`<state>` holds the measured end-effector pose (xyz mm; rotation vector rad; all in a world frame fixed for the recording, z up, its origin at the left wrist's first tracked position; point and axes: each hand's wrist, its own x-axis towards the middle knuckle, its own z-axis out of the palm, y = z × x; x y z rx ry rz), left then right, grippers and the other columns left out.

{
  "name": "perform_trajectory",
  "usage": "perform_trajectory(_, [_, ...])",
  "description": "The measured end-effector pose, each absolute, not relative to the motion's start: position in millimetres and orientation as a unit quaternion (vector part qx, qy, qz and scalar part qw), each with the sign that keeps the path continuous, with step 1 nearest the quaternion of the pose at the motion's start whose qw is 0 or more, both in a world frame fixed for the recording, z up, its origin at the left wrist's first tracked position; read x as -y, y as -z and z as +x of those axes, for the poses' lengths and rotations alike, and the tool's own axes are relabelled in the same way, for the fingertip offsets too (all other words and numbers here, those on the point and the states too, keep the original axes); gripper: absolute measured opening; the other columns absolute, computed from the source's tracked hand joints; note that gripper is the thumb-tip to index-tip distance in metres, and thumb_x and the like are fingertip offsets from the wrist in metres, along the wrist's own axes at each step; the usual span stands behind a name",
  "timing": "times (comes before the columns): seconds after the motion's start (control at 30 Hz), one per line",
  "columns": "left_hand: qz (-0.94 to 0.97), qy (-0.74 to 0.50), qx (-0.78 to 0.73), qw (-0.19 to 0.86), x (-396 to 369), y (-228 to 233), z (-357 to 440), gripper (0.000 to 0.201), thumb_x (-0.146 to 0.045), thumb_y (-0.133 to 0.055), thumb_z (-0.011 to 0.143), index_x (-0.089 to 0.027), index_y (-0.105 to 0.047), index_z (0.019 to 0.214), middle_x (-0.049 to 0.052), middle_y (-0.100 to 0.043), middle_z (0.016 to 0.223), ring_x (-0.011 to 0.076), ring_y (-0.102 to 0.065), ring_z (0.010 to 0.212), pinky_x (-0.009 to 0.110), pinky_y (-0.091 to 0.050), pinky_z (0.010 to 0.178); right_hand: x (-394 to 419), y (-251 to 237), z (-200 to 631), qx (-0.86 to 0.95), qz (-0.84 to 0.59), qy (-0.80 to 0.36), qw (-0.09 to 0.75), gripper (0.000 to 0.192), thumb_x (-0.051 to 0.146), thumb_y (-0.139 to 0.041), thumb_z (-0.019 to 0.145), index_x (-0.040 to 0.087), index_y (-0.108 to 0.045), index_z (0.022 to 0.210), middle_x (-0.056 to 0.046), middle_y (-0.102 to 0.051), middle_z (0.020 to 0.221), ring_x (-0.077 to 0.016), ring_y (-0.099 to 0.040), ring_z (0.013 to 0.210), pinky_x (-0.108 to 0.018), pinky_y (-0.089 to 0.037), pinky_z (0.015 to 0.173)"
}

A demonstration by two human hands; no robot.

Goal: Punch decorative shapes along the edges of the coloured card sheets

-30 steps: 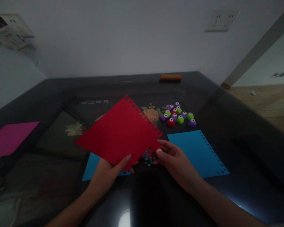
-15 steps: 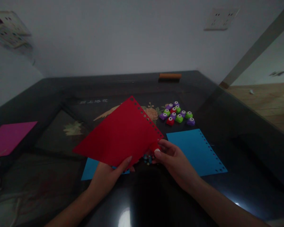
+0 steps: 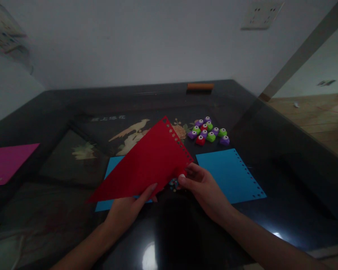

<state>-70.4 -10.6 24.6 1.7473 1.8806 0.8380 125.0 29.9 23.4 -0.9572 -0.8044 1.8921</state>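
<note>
Punching is underway near the table's (image 3: pixel 270 180) middle: left hand (image 3: pixel 126 210) is pinching the lifted red sheet (image 3: pixel 149 161) while right hand (image 3: pixel 199 183) is gripping a red punch (image 3: pixel 181 174) at its corner, needing fresh edge next.

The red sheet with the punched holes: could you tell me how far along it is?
One edge of the red sheet already carries a row of holes. The left hand holds it while the right hand pinches its corner over the confetti. Its other visible edges look unpunched.

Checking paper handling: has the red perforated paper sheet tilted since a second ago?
Yes. The red perforated paper sheet has tipped flatter, uncovering more of the bird picture under the tabletop.
</note>
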Motion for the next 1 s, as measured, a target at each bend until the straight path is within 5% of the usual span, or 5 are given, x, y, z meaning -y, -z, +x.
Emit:
perform_trajectory(0.43, [0.653, -0.287, -0.666, 0.22, 17.9, -6.0, -86.6, 0.031, -0.046, -0.051, 0.075, -0.025, -0.073, 0.078, 0.004, -0.064, 0.05, 0.0268, -0.067, 0.066, 0.03, -0.053, 0.065, -30.3, -25.5, 124.6, 0.352, -0.376, -0.74, 0.433, 0.036, 0.026, -0.077, 0.068, 0.024, -0.066, 0.102, -0.004, -0.069, 0.104, -0.0205, -0.064, 0.094, -0.033, -0.051, 0.081])
perform_trajectory(0.67, [0.654, -0.287, -0.671, 0.198, 13.2, -9.8, -83.3, 0.032, -0.05, -0.052, 0.075, -0.025, -0.071, 0.077, 0.004, -0.071, 0.068, 0.0274, -0.067, 0.076, 0.032, -0.054, 0.071, -32.5, -23.6, 125.8, 0.352, -0.392, -0.728, 0.44, 0.033, 0.026, -0.078, 0.067, 0.022, -0.067, 0.097, -0.004, -0.069, 0.102, -0.0176, -0.064, 0.089, -0.029, -0.049, 0.077])
perform_trajectory(1.0, [0.707, -0.242, -0.652, 0.126, 14.9, 1.2, -89.3, 0.041, -0.049, -0.041, 0.081, -0.024, -0.074, 0.084, 0.007, -0.072, 0.069, 0.0261, -0.067, 0.069, 0.034, -0.054, 0.072, -32.4, -26.6, 126.2, 0.336, -0.398, -0.726, 0.45, 0.032, 0.027, -0.079, 0.066, 0.02, -0.067, 0.095, -0.004, -0.069, 0.101, -0.0163, -0.063, 0.087, -0.028, -0.049, 0.074])
